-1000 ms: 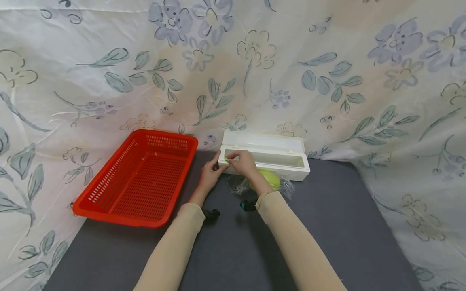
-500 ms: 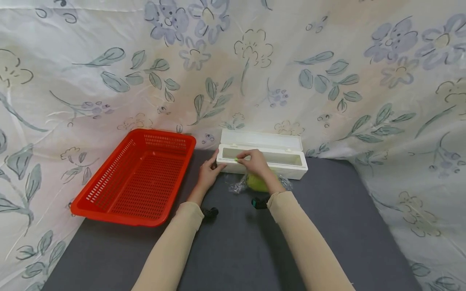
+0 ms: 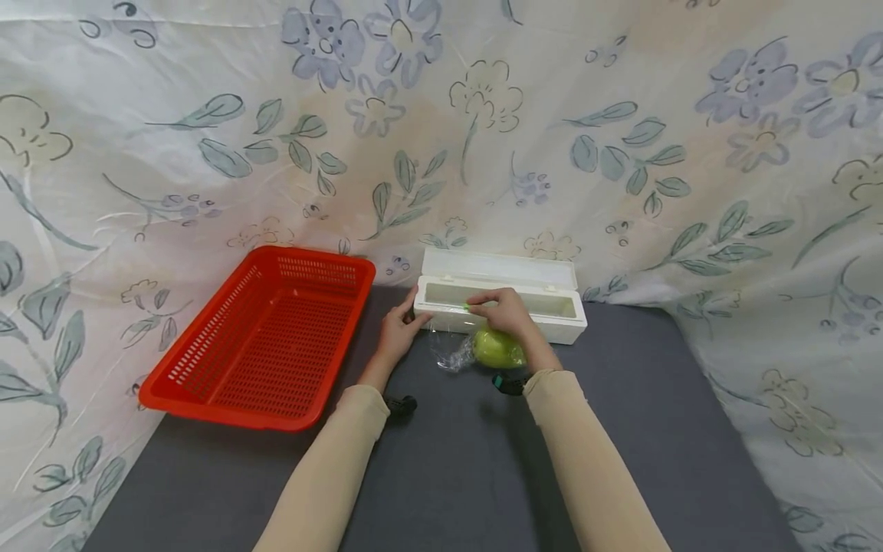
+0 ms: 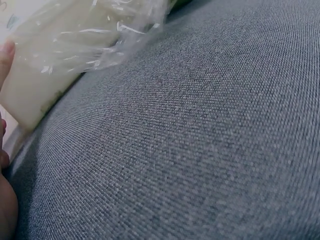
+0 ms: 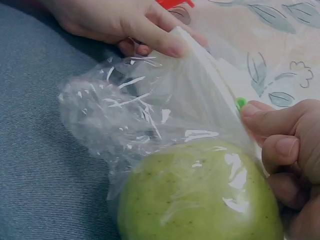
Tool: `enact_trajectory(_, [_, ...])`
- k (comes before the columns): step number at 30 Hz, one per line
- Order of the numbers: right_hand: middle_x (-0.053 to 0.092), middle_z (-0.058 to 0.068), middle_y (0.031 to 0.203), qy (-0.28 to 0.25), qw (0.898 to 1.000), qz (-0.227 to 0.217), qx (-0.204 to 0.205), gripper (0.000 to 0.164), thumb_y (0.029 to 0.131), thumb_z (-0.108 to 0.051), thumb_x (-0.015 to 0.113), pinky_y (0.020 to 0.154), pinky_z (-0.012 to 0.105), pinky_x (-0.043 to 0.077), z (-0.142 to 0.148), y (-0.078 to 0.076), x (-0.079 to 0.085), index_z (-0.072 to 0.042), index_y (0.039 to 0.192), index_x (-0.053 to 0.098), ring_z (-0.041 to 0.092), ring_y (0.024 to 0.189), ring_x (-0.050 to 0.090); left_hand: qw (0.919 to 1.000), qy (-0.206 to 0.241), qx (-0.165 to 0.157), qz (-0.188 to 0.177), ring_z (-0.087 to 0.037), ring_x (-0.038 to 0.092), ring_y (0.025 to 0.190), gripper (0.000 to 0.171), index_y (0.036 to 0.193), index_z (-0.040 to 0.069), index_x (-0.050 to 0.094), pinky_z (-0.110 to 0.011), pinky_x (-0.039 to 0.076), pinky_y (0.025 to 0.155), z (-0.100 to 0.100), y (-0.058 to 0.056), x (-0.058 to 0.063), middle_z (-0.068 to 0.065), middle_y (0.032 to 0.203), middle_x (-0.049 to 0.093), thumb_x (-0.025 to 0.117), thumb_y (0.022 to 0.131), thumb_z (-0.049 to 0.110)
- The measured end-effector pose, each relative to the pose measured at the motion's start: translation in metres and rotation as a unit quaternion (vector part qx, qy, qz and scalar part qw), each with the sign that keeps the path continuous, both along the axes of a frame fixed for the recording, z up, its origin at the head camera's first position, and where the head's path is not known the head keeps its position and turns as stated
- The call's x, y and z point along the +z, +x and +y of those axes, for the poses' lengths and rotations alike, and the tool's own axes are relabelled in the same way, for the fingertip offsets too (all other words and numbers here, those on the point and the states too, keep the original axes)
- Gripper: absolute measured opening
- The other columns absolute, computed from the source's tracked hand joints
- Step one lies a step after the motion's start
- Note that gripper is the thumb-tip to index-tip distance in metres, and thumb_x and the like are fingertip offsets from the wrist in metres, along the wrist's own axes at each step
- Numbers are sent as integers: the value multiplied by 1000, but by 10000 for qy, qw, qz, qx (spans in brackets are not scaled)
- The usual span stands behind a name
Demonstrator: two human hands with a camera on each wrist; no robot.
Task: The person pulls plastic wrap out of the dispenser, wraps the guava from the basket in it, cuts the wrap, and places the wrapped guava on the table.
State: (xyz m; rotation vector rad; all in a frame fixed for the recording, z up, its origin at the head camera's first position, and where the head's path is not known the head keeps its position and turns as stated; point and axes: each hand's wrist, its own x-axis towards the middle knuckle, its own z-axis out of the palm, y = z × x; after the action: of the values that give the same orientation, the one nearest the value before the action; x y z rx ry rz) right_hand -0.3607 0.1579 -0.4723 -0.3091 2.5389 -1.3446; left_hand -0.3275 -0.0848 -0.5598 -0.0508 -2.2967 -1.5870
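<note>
A long white cling film box (image 3: pixel 569 331) stands at the back of the table with its lid (image 3: pixel 497 268) raised. My left hand (image 3: pixel 396 333) grips its left end, thumb on the front and fingers around the corner. My right hand (image 3: pixel 510 313) pinches a small green slide cutter (image 5: pixel 242 103) on the box's front edge, left of the middle. Clear cling film (image 5: pixel 100 120) hangs from that edge and drapes over a round green fruit (image 5: pixel 200 200) with small dark specks, lying in front of the box. In the left wrist view only fingers of the left hand show, beside the box.
A large red plastic basket (image 3: pixel 228 418) with slotted sides stands left of my left hand. Dark grey cloth covers the table (image 3: pixel 441 475). A flowered curtain (image 3: pixel 483 192) hangs directly behind the box.
My right hand has slid the green slide cutter rightward along the box's front edge, away from the left end. More of the fruit now shows. The left hand keeps its hold.
</note>
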Motion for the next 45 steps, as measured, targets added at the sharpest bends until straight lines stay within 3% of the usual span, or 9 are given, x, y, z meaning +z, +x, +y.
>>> enact_trajectory(4, [64, 19, 144, -163, 9996, -225, 27, 25, 102, -22, 74, 50, 24, 38, 8, 0, 0, -11, 123, 80, 6, 46, 35, 10000, 53, -21, 36, -15, 39, 65, 71, 154, 10, 56, -24, 33, 62, 2, 1, -1, 1, 65, 39, 87, 90, 13])
enact_trajectory(13, [67, 21, 138, -331, 9980, -506, -181, 24, 102, -20, 74, 50, 25, 38, 20, 2, -1, -10, 122, 80, 6, 45, 33, 9998, 149, -157, 4, -12, 37, 63, 72, 155, 13, 55, -24, 32, 61, 7, 0, -7, 1, 66, 42, 86, 90, 13])
enact_trajectory(22, [63, 19, 143, 3, 9989, -254, -403, 25, 103, -22, 72, 57, 29, 44, 54, 4, -3, -9, 124, 79, 9, 51, 42, 9996, 195, -193, 44, -12, 37, 62, 72, 155, 13, 55, -23, 32, 60, 5, 0, -7, 2, 64, 41, 86, 90, 14])
enact_trajectory(32, [61, 21, 147, -273, 9986, -23, -445, 29, 104, -23, 72, 55, 29, 46, 79, 5, -14, -6, 127, 77, 10, 50, 46, 9999, 1, -153, 7, -14, 37, 63, 72, 156, 12, 53, -25, 33, 62, 3, -4, -6, 2, 64, 39, 85, 92, 15])
enact_trajectory(39, [69, 23, 128, -170, 9959, 243, -852, 29, 105, -20, 70, 50, 28, 39, 117, 15, -11, -2, 127, 75, 6, 44, 34, 9998, 90, -159, 57, -14, 38, 63, 72, 156, 12, 54, -24, 33, 61, 2, -3, -2, 2, 63, 40, 85, 91, 14])
enact_trajectory(45, [71, 23, 119, -35, 9958, 411, -822, 34, 104, -29, 71, 51, 30, 42, 137, 15, -14, -4, 128, 76, 7, 45, 39, 9999, 82, -107, 32, -14, 38, 63, 71, 155, 14, 54, -23, 33, 62, 2, -3, -1, 2, 62, 39, 85, 91, 15])
